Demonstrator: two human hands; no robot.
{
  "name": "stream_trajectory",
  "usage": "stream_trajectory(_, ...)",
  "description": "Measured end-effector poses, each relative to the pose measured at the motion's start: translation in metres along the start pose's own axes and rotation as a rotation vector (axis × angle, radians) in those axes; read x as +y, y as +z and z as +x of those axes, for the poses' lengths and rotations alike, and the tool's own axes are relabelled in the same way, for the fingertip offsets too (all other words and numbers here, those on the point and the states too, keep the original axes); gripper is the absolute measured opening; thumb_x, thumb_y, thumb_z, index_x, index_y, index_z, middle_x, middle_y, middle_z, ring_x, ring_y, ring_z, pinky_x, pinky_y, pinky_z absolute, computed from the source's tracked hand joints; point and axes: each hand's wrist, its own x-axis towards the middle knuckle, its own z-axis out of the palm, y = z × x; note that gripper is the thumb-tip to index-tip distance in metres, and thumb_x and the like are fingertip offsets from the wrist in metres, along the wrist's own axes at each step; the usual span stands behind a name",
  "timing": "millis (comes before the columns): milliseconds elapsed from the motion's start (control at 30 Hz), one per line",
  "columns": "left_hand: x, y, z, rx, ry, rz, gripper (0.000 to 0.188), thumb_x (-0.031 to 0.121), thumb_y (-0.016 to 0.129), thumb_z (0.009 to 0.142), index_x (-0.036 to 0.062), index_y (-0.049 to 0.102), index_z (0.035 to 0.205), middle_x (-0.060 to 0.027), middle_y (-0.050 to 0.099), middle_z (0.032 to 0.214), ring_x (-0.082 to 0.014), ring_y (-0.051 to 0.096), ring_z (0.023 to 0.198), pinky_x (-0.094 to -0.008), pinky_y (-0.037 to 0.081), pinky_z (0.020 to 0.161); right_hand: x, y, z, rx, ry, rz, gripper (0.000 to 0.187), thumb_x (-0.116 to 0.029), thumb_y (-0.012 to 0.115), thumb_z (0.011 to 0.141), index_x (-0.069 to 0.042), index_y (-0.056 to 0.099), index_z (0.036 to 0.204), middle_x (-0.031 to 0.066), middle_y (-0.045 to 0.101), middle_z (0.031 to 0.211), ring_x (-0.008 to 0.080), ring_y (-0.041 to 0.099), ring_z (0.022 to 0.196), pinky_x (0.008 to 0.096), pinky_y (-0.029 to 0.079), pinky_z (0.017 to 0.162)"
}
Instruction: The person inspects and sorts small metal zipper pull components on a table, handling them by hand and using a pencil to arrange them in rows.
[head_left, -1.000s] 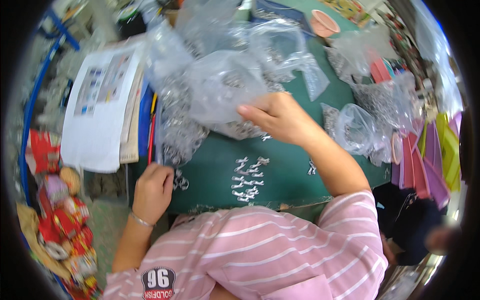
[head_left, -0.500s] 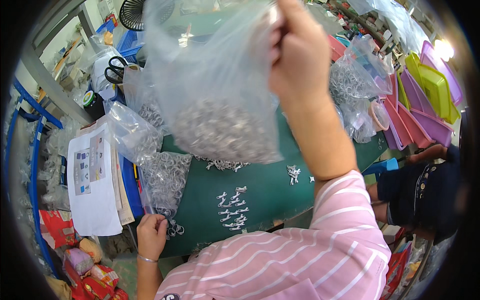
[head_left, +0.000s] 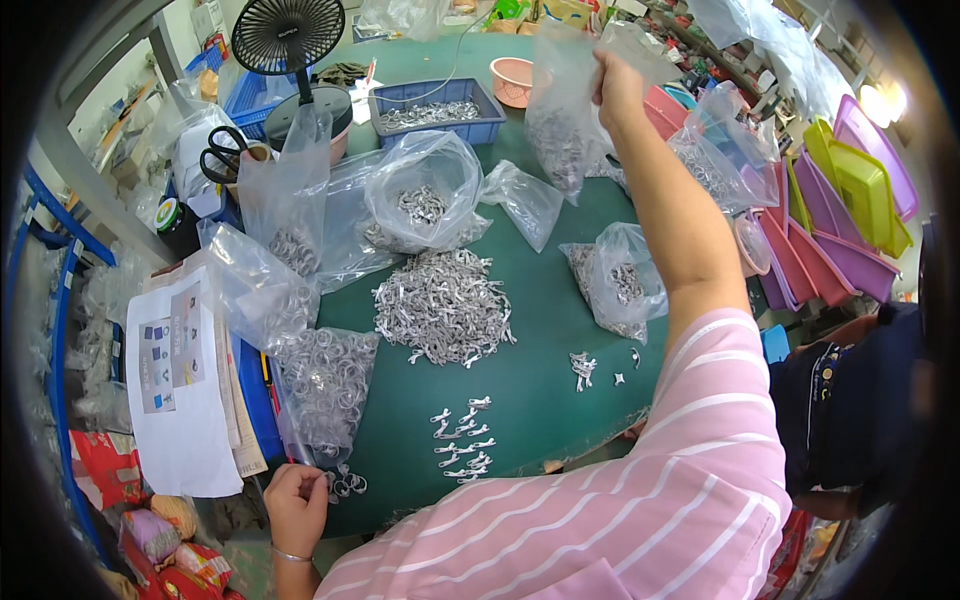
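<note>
My right hand reaches to the far right of the table, its fingers closed on the top of a clear plastic bag with small grey metal pieces at its bottom. At the near left table edge, my left hand has its fingers curled together; what they hold, if anything, is hidden. Beside it lie a few loose metal rings and a clear bag of rings. A big heap of small silver clasp-like pieces covers the table's middle. Nearer to me are rows of similar pieces and a small cluster.
Open bags of metal pieces stand behind and right of the heap. Farther back are a blue bin, a pink basket and a black fan. Colourful trays and another person are at the right.
My right hand has carried the bag away from me to the far right, uncovering the heap and the bags behind it. My left hand has shifted slightly nearer to me.
</note>
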Motion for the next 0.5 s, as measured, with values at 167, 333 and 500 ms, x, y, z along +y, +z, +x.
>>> stream_trajectory(167,0.001,-0.004,-0.001,0.014,-0.036,-0.052,0.006,-0.007,0.064,0.08,-0.005,0.063,0.085,-0.0068,0.058,0.078,-0.0106,0.059,0.061,-0.0233,0.048,0.056,0.047,-0.041,-0.009,0.102,0.201,-0.26,0.028,-0.026,0.063,0.086,-0.005,0.057,0.069,0.0036,0.05,0.056,0.0142,0.046,0.046,0.03,0.034,0.04)
stream_trajectory(333,0.006,0.003,-0.002,0.047,-0.119,-0.2,0.008,-0.008,0.062,0.083,-0.0046,0.065,0.089,-0.0049,0.058,0.079,-0.0101,0.06,0.062,-0.0216,0.049,0.057,0.03,-0.049,-0.018,0.075,0.155,-0.55,0.032,-0.032,0.062,0.089,-0.003,0.056,0.098,0.0047,0.056,0.07,0.0139,0.05,0.051,0.0309,0.038,0.043)
stream_trajectory(500,0.007,0.009,-0.004,-0.057,-0.162,-0.375,0.008,-0.008,0.06,0.087,-0.0047,0.061,0.093,-0.0056,0.061,0.078,-0.012,0.065,0.066,-0.0223,0.053,0.06,0.002,-0.051,-0.085,0.069,0.066,0.07,0.021,-0.027,0.059,0.092,-0.006,0.054,0.089,-0.0006,0.041,0.061,0.0112,0.037,0.048,0.0294,0.032,0.046)
